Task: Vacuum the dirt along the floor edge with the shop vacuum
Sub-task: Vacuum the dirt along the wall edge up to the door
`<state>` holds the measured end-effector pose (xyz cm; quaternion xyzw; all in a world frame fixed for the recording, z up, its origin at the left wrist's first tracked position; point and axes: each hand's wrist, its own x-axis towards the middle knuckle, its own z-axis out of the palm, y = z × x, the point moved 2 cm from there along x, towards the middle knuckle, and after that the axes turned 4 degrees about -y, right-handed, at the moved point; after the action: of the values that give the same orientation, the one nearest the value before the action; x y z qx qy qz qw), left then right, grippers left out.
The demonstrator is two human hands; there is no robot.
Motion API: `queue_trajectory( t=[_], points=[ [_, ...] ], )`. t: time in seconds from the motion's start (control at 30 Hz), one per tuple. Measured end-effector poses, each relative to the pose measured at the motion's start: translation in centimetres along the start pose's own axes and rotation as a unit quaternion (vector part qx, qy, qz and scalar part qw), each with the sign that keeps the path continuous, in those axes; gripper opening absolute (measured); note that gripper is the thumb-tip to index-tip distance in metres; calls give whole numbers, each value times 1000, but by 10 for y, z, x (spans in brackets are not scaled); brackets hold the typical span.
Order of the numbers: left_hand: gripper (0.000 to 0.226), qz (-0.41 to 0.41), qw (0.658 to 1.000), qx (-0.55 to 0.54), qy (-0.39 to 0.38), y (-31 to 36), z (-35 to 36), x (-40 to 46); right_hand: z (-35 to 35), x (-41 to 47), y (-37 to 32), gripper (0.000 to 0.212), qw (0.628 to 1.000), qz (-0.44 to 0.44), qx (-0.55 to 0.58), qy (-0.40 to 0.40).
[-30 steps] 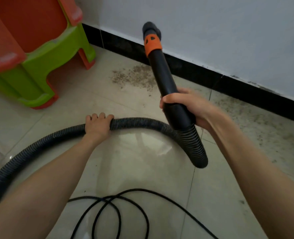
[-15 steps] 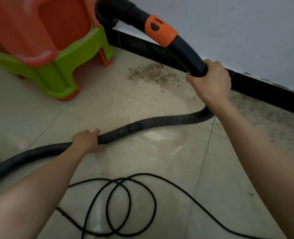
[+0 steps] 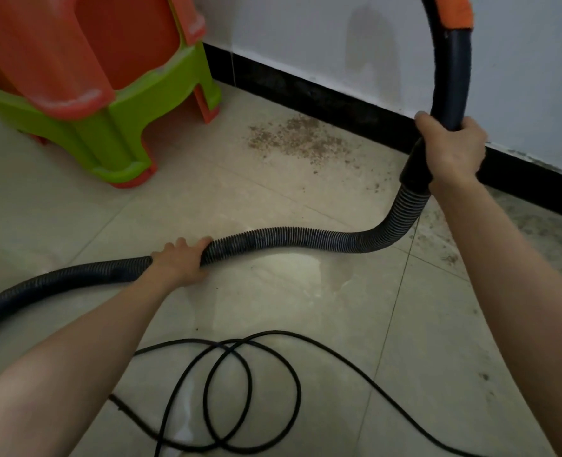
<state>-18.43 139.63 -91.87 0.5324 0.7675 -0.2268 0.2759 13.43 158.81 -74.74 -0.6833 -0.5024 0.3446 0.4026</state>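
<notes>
The right hand [image 3: 451,150] grips the black wand [image 3: 451,77] just above its cuff, fingers wrapped round it — the wand curves up past an orange collar [image 3: 454,11] and out of the top of the view. The left hand [image 3: 179,258] holds the ribbed hose [image 3: 306,239], which sags across the tiled floor [image 3: 339,324] between the two hands. A patch of dirt [image 3: 299,140] lies far, beside the black baseboard [image 3: 322,90]. To the far left stands an orange-and-green plastic stool [image 3: 85,94]; a black cord [image 3: 250,390] loops near.
</notes>
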Motion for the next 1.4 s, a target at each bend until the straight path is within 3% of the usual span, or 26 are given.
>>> queue_trajectory(
  t=[0.13, 0.3, 0.4, 0.5, 0.6, 0.73, 0.9, 1.0, 1.13, 1.2, 1.3, 1.33, 1.4],
  points=[
    [75, 8, 999, 30, 33, 21, -9, 12, 5, 7, 10, 27, 998, 24, 52, -31],
    [72, 41, 997, 68, 21, 29, -8, 17, 16, 10, 20, 29, 986, 56, 136, -82],
    [69, 80, 994, 50, 48, 45, 6, 13, 30, 5, 34, 23, 969, 118, 193, -98],
    [67, 107, 992, 16, 59, 47, 15, 9, 45, -3, 57, 36, 949, 191, 232, -91],
    [50, 75, 996, -42, 1, 23, 12, 5, 54, -12, 82, 41, 932, 239, 254, -96],
    [42, -13, 994, -69, -82, -27, 8, 4, 70, -29, 104, 19, 898, 281, 311, -135],
    [39, -59, 993, -54, -90, -48, 8, 7, 91, -52, 112, 17, 860, 289, 396, -144],
    [42, -17, 994, -101, -41, -34, -1, 12, 98, -62, 110, 16, 879, 241, 379, -162],
    [41, 92, 974, -202, 45, 12, -22, 8, 114, -71, 95, 30, 902, 170, 340, -205],
    [40, 150, 951, -256, 91, 42, -35, 1, 122, -74, 88, 29, 907, 157, 322, -222],
    [34, 213, 884, -388, 150, 74, -53, -9, 129, -76, 83, 24, 914, 133, 293, -245],
    [39, 226, 869, -407, 166, 82, -55, -11, 131, -78, 82, 24, 915, 125, 286, -253],
    [65, 233, 882, -360, 195, 96, -53, -13, 133, -80, 76, 22, 914, 114, 277, -272]
  ],
)
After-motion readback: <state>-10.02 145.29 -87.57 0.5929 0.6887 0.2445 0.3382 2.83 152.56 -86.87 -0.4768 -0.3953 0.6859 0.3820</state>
